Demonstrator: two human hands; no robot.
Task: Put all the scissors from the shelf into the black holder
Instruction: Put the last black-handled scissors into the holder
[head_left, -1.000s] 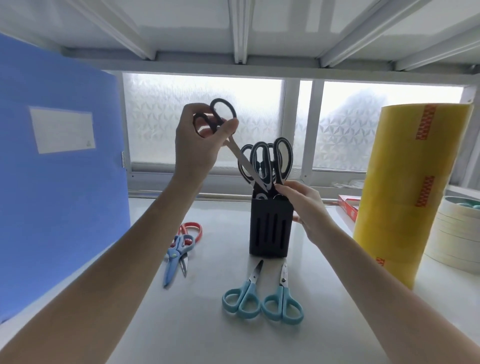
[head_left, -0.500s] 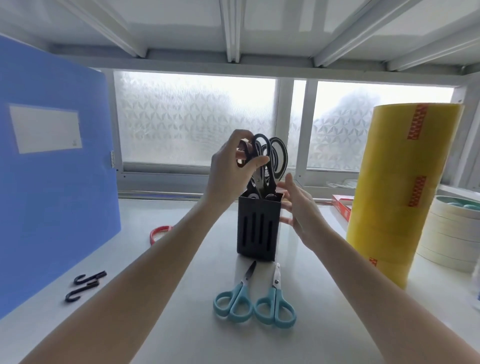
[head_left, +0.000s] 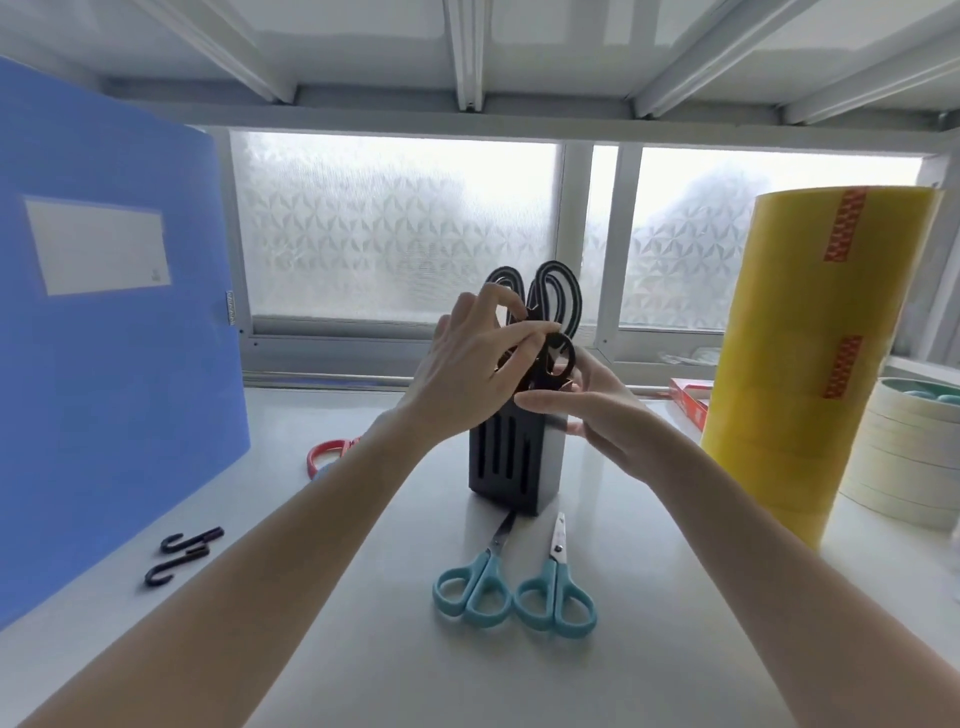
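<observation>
Taking the holder (head_left: 514, 462) as the landmark and going from left to right: far to its left stands a blue folder (head_left: 114, 332), with two black hooks (head_left: 184, 553) lying on the shelf (head_left: 322, 670) in front of that; nearer the holder's left, a red scissor handle (head_left: 327, 453) shows past the forearm, the rest hidden. The left hand (head_left: 467, 379) is above the holder's left rim, its fingers closed on the handle of the black scissors (head_left: 558, 358), which sit low among the other black pairs (head_left: 558, 299) already standing in the holder. The right hand (head_left: 597, 410) touches the holder's upper right side, thumb laid along the rim and fingers behind it; it seems to be steadying the holder, though how firmly it grips cannot be told. Just in front of the holder lie two teal scissors (head_left: 514, 592), side by side, blades pointing at its base. Well to the holder's right stands a yellow roll (head_left: 810, 364). To seat this pair well, I would judge it best to keep the blades together and upright, feel for a free slot and not force them against the neighbouring handles, and keep the right hand bracing the holder so that it neither tips nor slides. Let go only once the handle rests on the rim. The teal and red pairs remain to be done.
</observation>
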